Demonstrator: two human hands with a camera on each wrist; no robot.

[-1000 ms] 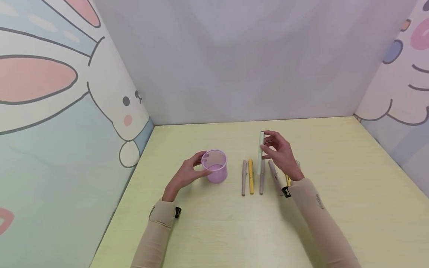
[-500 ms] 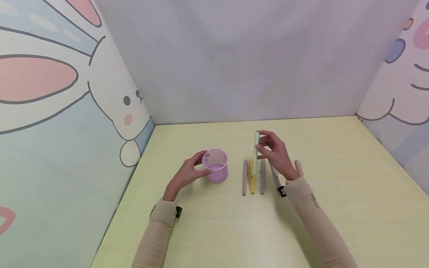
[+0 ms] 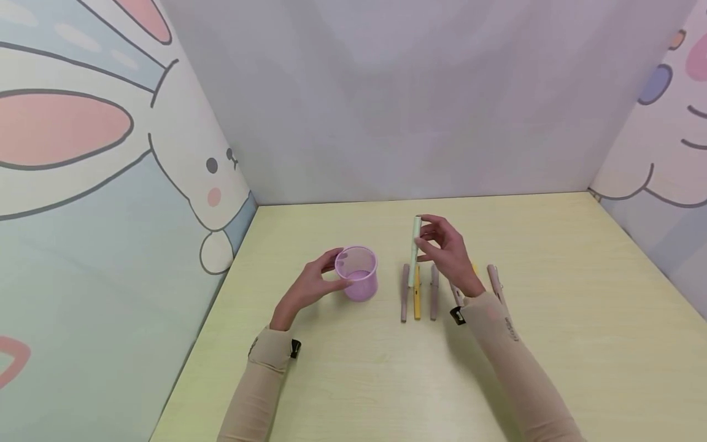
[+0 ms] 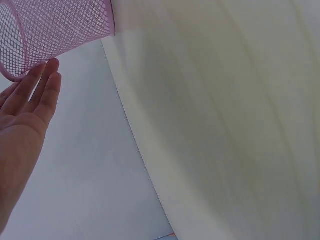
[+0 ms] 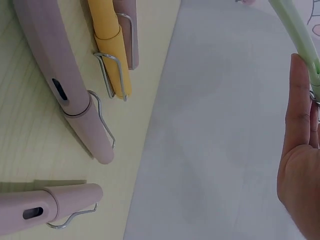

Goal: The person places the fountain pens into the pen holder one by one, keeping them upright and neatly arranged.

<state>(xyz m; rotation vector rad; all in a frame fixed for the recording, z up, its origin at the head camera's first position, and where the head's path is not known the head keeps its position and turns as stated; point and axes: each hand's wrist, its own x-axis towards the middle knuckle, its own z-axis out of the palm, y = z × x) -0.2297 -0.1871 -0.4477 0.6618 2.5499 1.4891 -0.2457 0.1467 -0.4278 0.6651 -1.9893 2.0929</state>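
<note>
In the head view my left hand (image 3: 309,287) holds the side of a pink mesh pen cup (image 3: 361,290), which stands upright on the table. The thumb is in front of the cup and the fingers are behind it. The left wrist view shows several fingertips against the mesh (image 4: 70,27). My right hand (image 3: 450,253) pinches a pale green pen (image 3: 415,245) near its upper half. This pen is held nearly upright, above the pens on the table and to the right of the cup. Its clip shows partly in the right wrist view.
Below the right hand lie a mauve pen (image 3: 404,301), a yellow pen (image 3: 417,301) and another mauve pen (image 3: 434,301), side by side. Further pens, one of them mauve (image 3: 495,279), lie partly hidden by the right arm. A pale wall (image 3: 409,123) backs the table (image 3: 375,380).
My right hand has moved left with the green pen, from over the middle mauve pen to over the yellow one, nearer the cup. The left hand and cup stay in place.
</note>
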